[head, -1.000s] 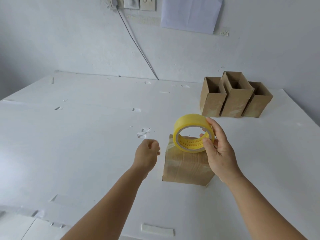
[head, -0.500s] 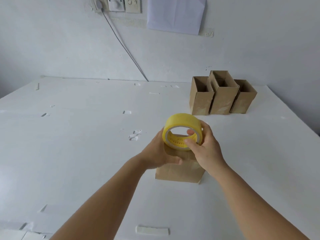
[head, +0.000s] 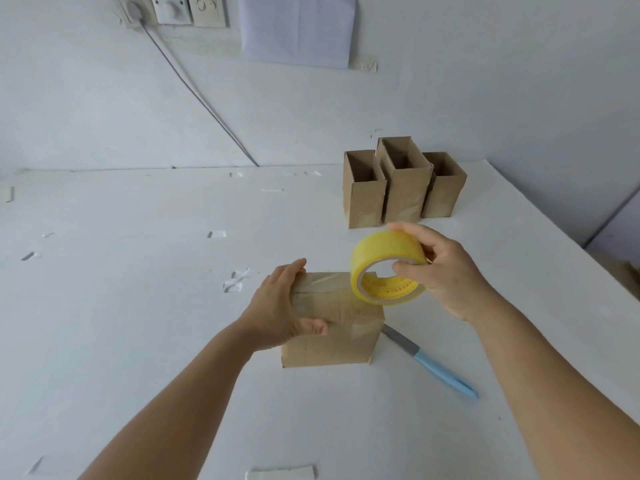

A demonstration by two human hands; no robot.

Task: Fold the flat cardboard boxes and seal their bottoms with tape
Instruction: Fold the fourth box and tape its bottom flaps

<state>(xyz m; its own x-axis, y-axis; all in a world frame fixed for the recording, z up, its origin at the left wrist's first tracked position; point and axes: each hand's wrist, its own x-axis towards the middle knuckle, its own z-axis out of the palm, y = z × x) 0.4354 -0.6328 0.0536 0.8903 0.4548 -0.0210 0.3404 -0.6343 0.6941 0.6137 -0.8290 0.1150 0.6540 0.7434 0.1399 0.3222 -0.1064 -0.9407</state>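
A small brown cardboard box [head: 341,327] stands upside down on the white table [head: 121,306], its folded bottom facing up with clear tape across the seam. My left hand [head: 280,306] grips the box's left side, fingers on top and thumb on the front face. My right hand [head: 440,268] holds a yellow roll of tape [head: 384,268] just above the box's right top corner, thumb inside the core. A stretch of clear tape seems to run from the roll onto the box.
Three open folded boxes [head: 401,181] stand together at the back right by the wall. A blue-handled knife [head: 433,362] lies right of the box. Scraps of tape dot the table. The table's right edge [head: 554,237] runs diagonally past my right hand.
My left hand went from a fist beside the box to gripping its left side. My right hand carried the roll right and up, uncovering the knife.
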